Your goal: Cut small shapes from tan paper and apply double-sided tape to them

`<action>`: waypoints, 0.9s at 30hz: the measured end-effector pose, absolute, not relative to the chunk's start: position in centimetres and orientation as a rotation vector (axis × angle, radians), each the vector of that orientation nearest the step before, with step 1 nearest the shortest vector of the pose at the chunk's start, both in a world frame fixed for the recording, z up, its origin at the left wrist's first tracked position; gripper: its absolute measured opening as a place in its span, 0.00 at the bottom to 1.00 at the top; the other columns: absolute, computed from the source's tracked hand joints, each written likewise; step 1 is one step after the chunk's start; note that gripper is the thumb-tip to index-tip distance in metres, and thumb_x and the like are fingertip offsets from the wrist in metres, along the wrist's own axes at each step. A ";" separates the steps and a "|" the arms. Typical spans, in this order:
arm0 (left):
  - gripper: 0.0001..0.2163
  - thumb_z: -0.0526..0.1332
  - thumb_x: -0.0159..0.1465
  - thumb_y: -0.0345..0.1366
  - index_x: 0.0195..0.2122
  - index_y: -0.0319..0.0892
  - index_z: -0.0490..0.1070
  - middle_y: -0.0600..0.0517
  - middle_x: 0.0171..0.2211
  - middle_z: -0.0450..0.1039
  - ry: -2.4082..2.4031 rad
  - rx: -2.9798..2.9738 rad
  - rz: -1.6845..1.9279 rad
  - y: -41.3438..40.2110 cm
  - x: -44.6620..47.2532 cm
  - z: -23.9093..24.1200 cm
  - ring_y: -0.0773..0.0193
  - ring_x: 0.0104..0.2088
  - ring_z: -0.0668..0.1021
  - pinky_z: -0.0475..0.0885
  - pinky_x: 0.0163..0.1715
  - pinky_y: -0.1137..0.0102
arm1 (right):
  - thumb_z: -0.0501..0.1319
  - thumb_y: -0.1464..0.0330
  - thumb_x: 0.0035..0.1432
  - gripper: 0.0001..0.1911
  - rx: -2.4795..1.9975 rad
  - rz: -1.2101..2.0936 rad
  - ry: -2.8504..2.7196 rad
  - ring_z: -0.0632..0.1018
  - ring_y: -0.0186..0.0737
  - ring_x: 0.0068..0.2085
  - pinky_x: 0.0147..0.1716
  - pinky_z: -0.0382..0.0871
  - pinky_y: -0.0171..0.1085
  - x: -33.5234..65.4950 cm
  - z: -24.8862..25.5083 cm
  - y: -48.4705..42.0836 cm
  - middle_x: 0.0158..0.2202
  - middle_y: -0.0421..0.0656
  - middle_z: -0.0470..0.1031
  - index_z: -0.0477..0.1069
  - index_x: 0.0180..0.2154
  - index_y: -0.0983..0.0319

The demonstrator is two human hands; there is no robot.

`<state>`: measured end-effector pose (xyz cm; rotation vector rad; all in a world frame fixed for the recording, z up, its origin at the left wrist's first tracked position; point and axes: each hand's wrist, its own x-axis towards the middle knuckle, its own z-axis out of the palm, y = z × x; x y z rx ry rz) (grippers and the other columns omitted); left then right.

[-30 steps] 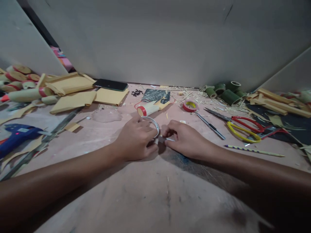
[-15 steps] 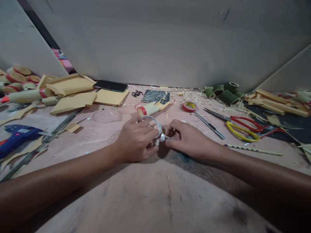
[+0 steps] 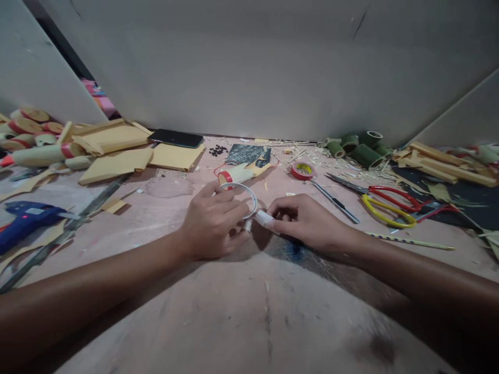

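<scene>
My left hand [image 3: 214,221] is closed around a thin white tape roll [image 3: 252,193] held up on edge. A small pale stub [image 3: 247,225] pokes out below the roll by the left fingertips; what it is I cannot make out. My right hand [image 3: 298,221] is closed in a pinch on a short white strip of tape [image 3: 265,218], whose tip lies close to the roll's lower edge. Whether strip and roll are joined I cannot tell. Just beyond the hands lies a pale bamboo tube with a red band [image 3: 234,175].
A blue glue gun [image 3: 33,215] lies left. Behind are folded yellow papers [image 3: 117,166], a phone [image 3: 177,138] and black beads [image 3: 218,150]. Rightward lie red tape [image 3: 303,170], a cutter knife [image 3: 335,200], scissors [image 3: 390,205], a pencil [image 3: 413,240] and green bamboo pieces [image 3: 366,156].
The white strip by my right fingers now shows wider and tilts up toward the roll. My left hand has shifted slightly left with the roll.
</scene>
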<state>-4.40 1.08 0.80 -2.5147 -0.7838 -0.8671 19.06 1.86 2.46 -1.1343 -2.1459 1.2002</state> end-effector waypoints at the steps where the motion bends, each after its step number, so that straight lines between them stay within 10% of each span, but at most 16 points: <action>1: 0.03 0.61 0.60 0.31 0.35 0.42 0.72 0.51 0.25 0.77 -0.798 -2.523 -0.879 1.1 -4.4 0.8 0.56 0.28 0.77 0.64 0.35 0.58 | 0.63 0.65 0.64 0.10 -1.136 1.144 -2.157 0.65 0.33 0.26 0.25 0.56 0.34 19.2 2.6 1.8 0.23 0.34 0.66 0.75 0.32 0.63; 13: 0.09 0.61 0.62 0.34 0.44 0.42 0.70 0.46 0.41 0.81 -0.812 -2.785 -1.069 -0.1 -3.9 1.4 0.53 0.41 0.79 0.65 0.44 0.55 | 0.58 0.73 0.67 0.07 -0.660 0.051 -2.567 0.73 0.38 0.30 0.31 0.61 0.38 21.1 2.9 0.6 0.32 0.42 0.77 0.74 0.37 0.62; 27: 0.06 0.57 0.66 0.25 0.36 0.43 0.69 0.54 0.32 0.79 -0.882 -2.711 -1.194 0.1 -3.4 1.2 0.63 0.32 0.77 0.62 0.42 0.59 | 0.57 0.72 0.69 0.10 -0.550 -0.169 -2.654 0.74 0.40 0.30 0.30 0.62 0.42 21.4 2.9 0.6 0.35 0.44 0.80 0.78 0.38 0.64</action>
